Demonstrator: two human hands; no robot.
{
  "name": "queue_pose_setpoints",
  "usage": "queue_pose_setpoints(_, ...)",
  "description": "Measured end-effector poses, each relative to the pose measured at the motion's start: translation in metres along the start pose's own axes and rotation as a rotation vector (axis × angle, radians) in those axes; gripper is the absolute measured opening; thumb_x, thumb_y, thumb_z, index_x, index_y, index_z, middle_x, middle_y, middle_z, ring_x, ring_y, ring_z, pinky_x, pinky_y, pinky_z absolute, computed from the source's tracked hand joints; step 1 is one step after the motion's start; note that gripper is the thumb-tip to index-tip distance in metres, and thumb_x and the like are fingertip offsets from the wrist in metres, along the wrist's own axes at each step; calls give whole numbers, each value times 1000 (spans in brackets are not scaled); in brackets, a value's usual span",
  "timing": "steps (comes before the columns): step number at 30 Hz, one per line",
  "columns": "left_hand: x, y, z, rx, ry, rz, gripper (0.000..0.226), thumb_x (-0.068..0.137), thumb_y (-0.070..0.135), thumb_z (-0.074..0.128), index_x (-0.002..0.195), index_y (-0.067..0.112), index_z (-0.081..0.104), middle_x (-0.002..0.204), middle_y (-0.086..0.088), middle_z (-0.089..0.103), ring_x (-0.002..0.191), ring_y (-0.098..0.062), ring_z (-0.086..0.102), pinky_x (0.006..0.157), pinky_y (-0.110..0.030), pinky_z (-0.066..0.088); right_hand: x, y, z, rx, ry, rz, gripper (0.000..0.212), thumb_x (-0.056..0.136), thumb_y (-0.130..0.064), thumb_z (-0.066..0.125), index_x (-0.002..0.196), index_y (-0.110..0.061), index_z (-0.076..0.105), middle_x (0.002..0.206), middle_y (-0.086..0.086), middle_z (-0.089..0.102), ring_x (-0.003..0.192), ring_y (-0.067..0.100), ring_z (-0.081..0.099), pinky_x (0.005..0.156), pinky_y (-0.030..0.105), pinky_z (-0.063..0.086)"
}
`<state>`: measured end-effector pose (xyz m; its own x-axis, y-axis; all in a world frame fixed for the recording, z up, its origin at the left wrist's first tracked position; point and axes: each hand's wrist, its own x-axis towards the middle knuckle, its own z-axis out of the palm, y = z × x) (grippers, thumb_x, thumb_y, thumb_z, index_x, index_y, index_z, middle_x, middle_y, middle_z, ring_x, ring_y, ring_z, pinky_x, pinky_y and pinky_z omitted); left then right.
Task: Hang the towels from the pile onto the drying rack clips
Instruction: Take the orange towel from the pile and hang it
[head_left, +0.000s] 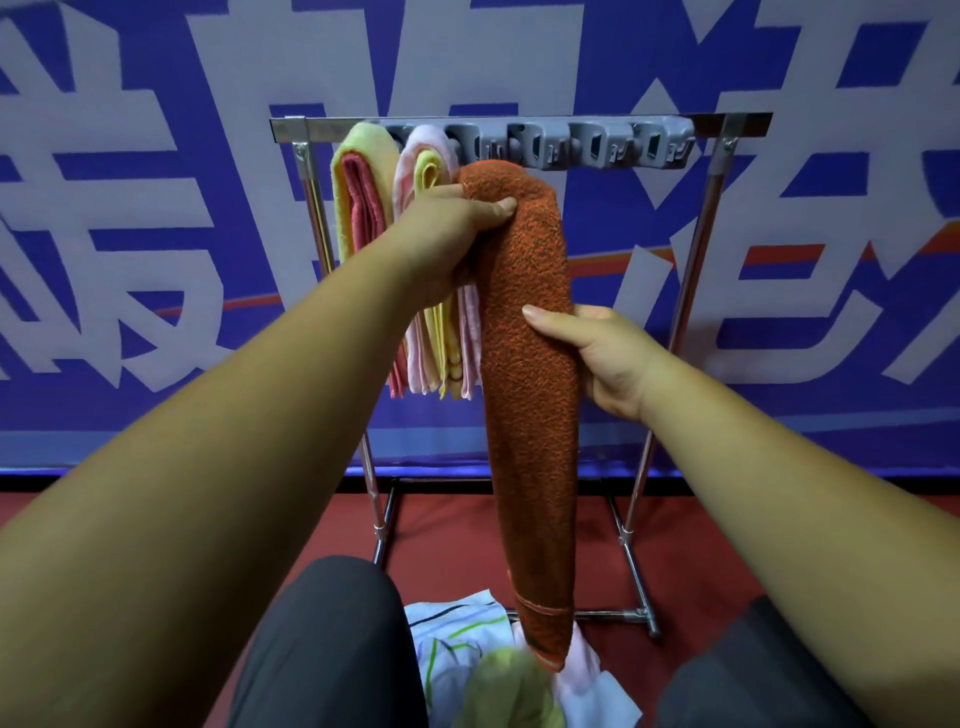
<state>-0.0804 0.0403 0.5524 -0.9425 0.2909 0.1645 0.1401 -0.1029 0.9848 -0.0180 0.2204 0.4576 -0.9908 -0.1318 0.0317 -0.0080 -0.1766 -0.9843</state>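
A long orange towel (530, 415) hangs folded, its top just under the grey clip row (587, 145) of the metal drying rack (291, 127). My left hand (452, 234) grips the towel's top fold. My right hand (597, 353) holds its middle from the right, thumb across the front. Two towels hang from clips at the left: a yellow-and-pink one (358, 197) and a pink-and-yellow one (431, 322). The pile (467, 649) of white striped, green and pink towels lies on the floor between my knees.
Several grey clips to the right of the orange towel hold nothing. The rack's chrome legs (639, 571) stand on a red floor (675, 525). A blue banner with large white characters (831, 234) covers the wall behind. My dark-trousered knees (332, 649) frame the pile.
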Motion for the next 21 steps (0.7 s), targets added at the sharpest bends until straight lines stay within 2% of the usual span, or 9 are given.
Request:
queue_pose_setpoints(3,4,-8,3,11,66,-62,32,102,21,69,129,5,65,117,-18,77,106,-32,76,83,-43,65,5,-3,2,36,31,-4,33,99,-20,74,126,-1,72,116,21,78,106,33,78,93,42,62)
queue_pose_setpoints(6,3,-21,7,110,70,-132,32,103,38,67,121,12,69,103,-7,73,97,-24,72,93,-45,62,13,-7,8,79,109,-12,31,100,-18,72,125,1,71,112,21,79,102,33,79,90,41,63)
queue_pose_setpoints(8,1,-30,5,182,72,-148,48,100,55,64,120,12,72,97,-5,74,95,-24,73,97,-47,60,19,-11,13,125,153,-27,27,101,-15,70,124,0,72,109,20,80,98,32,80,86,41,64)
queue_pose_setpoints(10,-2,-36,2,188,61,-149,58,100,67,55,116,14,74,83,2,75,87,-21,73,90,-43,63,24,-17,16,187,192,-27,25,103,-15,68,124,-2,72,109,20,80,99,33,80,84,42,66)
queue_pose_setpoints(12,-5,-41,0,191,78,-155,65,101,72,45,109,14,72,73,5,72,77,-18,70,77,-37,62,28,-24,18,261,245,-7,31,103,-21,69,128,-3,71,112,20,80,104,36,78,89,48,65)
queue_pose_setpoints(14,-7,-47,-2,229,92,-141,68,101,75,42,110,14,72,80,2,73,78,-20,70,80,-41,63,33,-31,18,349,311,13,38,101,-27,71,130,-2,69,114,21,79,104,40,78,94,56,62)
queue_pose_setpoints(17,-15,-59,1,424,67,-81,74,96,80,45,125,15,65,113,-7,75,92,-18,73,86,-43,61,36,-40,19,461,429,41,39,102,-30,71,128,-1,67,113,23,78,99,46,78,92,66,59)
queue_pose_setpoints(19,-20,-64,4,531,62,-30,73,94,81,49,131,19,61,121,-2,71,102,-17,72,89,-41,60,39,-46,19,502,498,36,31,107,-24,61,123,3,66,112,24,77,97,43,78,87,61,61)
queue_pose_setpoints(21,-24,-68,7,553,11,-20,76,91,82,53,140,24,58,130,2,67,112,-16,69,94,-43,59,40,-52,20,502,546,14,25,110,-10,46,108,6,65,103,25,73,88,39,73,82,54,60)
